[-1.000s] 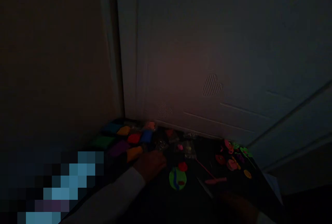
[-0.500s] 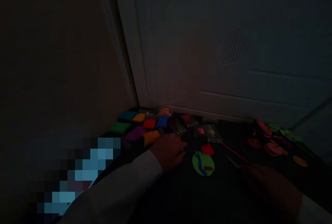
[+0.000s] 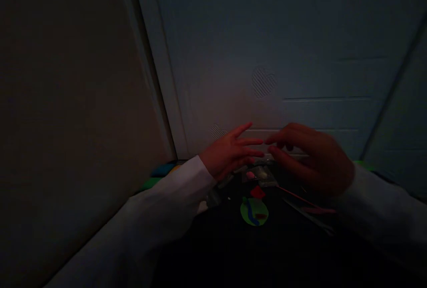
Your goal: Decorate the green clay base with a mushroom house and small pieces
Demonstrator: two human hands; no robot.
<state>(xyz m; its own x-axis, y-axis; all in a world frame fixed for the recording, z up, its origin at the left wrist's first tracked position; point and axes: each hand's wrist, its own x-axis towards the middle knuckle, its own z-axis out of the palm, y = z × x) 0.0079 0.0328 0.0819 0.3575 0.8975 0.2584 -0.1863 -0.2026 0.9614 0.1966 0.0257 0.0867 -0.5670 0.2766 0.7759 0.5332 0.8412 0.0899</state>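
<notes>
Both hands are raised above the dark tabletop in dim light. My left hand [image 3: 233, 151] is open with its fingers spread, pointing right. Close by its fingertips is my right hand [image 3: 310, 159], fingers curled and thumb and index tips nearly together; anything between them is too small to make out. Below lies a light green clay disc [image 3: 245, 218] bearing a blue strip [image 3: 251, 214] and a dark red piece [image 3: 260, 216]. A red clay piece [image 3: 257, 192] sits just behind the disc. A thin pale knife-like tool [image 3: 308, 217] rests to the right.
Clear packets [image 3: 267, 177], one with a pink lump [image 3: 250, 175], lie behind the disc. A thin red stick [image 3: 296, 196] and a pinkish tool [image 3: 318, 210] are at the right. Green [image 3: 150, 183] and blue [image 3: 163, 170] packs show left. A pale panel [image 3: 216, 57] rises behind.
Both hands have lifted off the table and come together. The left hand has spread its fingers. My right hand has let go of the knife-like tool. The view has shifted slightly.
</notes>
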